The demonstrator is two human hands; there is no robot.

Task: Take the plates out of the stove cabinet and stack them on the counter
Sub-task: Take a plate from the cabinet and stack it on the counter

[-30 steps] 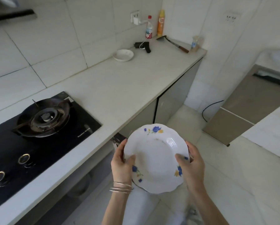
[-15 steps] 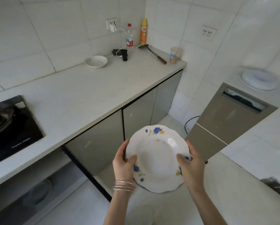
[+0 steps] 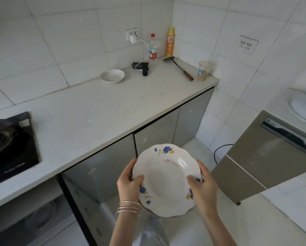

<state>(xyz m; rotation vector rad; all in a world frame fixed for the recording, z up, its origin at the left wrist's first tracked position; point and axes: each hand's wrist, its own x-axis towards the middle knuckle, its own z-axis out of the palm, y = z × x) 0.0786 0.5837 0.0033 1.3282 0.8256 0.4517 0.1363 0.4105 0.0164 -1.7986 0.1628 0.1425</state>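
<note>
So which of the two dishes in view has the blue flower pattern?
The plate held between the left hand and right hand. The small dish on the counter near the wall looks nearly plain white.

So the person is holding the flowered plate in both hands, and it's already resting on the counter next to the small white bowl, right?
Not quite. The head view shows both hands, left and right, holding the flowered plate, but it is not resting on the counter: it is held in the air in front of the cabinet doors, well away from the small white bowl.
</note>
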